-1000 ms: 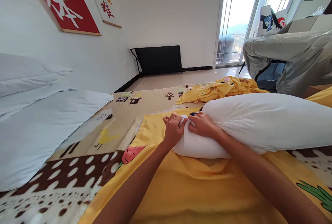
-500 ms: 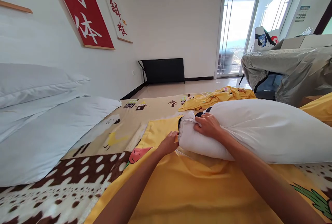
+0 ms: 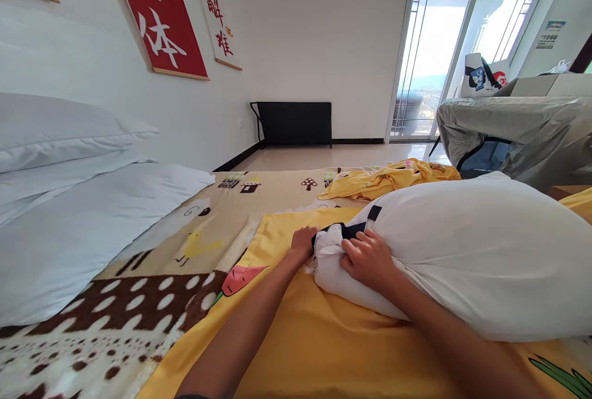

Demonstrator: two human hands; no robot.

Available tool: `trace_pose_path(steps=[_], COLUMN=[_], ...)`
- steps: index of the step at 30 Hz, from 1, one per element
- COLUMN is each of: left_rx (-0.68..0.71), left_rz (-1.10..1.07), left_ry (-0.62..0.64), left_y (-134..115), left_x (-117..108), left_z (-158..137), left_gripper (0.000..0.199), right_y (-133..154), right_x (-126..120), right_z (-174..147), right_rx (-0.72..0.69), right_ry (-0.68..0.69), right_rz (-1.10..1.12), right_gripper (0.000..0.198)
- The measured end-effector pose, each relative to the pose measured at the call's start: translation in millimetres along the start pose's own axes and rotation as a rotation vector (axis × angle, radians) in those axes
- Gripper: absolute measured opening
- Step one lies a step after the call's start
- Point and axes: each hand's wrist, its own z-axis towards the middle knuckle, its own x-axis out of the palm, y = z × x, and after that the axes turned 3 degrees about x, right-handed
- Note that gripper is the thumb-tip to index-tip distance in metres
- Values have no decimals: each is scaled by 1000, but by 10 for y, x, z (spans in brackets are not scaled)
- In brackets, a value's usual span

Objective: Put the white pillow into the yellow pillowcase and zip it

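Two hands (image 3: pixel 304 242) (image 3: pixel 369 258), pillow (image 3: pixel 481 257), yellow cloth (image 3: pixel 324 343), patterned blanket (image 3: pixel 231 220), glass doors (image 3: pixel 493 23)

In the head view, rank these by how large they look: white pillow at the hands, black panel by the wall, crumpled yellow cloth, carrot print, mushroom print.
1. White pillow, helped by nearness to the camera
2. Crumpled yellow cloth and black panel: too alike to rank
3. Carrot print
4. Mushroom print

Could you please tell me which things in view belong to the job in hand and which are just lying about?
Seemingly in the job:
held pillow
spread yellow cloth under it

Seemingly lying about, untouched:
stacked pillows
crumpled yellow cloth
black panel
carton
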Motion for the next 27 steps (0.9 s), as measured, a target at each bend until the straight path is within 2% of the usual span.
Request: trace_pose_path(steps=[4,7,10,13,18,23,27], left_rx=[-73,-56,0,56,166,191,107], left_rz=[-58,-92,-70,16,171,288,347], left_ry=[-97,-170,-224,-265,-323,-285,-154], left_y=[-98,-198,-320,-444,-566,-537,-441], left_x=[-206,-400,-583,-724,-857,-899,-873], left_z=[189,202,79,-85,-248,-368,-509], left_gripper=[23,21,17,21,29,31,33], right_y=[120,93,-4,-99,-174,-221,-269], right_x=[-39,-39,-33,-29,-11,17,42], right_z=[-59,10,159,313,442,491,520], right_rx=[-15,7,48,92,124,139,147], right_ry=[-2,121,306,463,539,551,556], right_rz=[-28,-18,5,6,9,17,42], right_gripper=[11,10,16,24,30,30,30])
